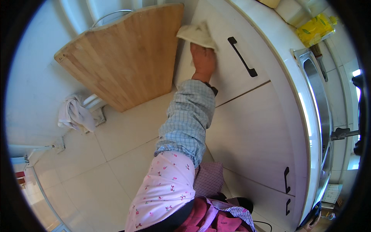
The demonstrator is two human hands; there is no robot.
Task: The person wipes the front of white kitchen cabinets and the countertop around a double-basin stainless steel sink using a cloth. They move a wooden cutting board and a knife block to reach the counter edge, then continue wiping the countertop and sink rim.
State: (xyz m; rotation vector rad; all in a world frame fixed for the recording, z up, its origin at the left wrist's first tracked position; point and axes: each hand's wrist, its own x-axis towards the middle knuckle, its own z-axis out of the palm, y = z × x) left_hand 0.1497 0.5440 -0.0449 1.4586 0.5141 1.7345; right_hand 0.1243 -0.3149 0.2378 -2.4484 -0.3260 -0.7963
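Pink floral oversleeve (164, 193) nearest me, my right hand (203, 62) presses a cream cloth (197, 34) against the white cabinet door (232, 77), fingers closed on it (left hand unseen); a wide swipe might, I think, topple the leaning wooden board (127, 58).

Place: a home kitchen.
Cabinets: white doors (251, 127) with black handles (242, 56) under a white counter (270, 31).
Sink: steel basin (320, 96) set in the counter.
Board: wooden cutting board (123, 58) leaning up.
Floor: pale tiles (96, 170).
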